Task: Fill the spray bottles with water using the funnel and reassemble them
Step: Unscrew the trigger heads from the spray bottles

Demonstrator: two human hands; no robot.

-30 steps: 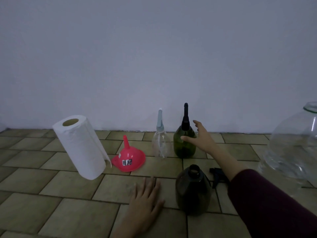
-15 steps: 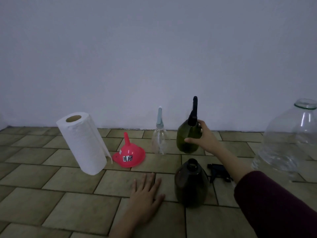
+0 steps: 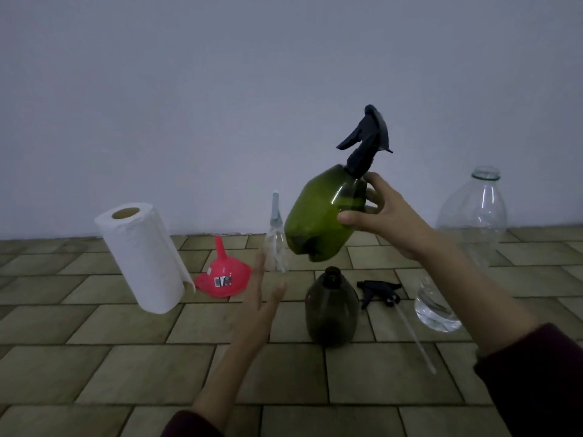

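Note:
My right hand (image 3: 383, 216) grips a green spray bottle (image 3: 325, 216) with a black trigger head (image 3: 367, 140), held tilted in the air above the floor. My left hand (image 3: 263, 298) is raised with straight fingers, holding nothing, below and left of the green bottle. A dark brown bottle (image 3: 332, 307) stands open on the tiles, its black trigger head with tube (image 3: 380, 291) lying beside it on the right. A small clear spray bottle (image 3: 276, 244) stands behind. A red funnel (image 3: 224, 274) sits upside down to the left.
A white paper towel roll (image 3: 142, 257) stands at the left. A large clear plastic jug (image 3: 467, 244) with some water stands at the right, partly behind my right arm. The floor is tan tile (image 3: 94, 357), ending at a plain wall.
My right hand took hold of the green spray bottle and lifted it up, tilting it. My left hand rose off the tiles.

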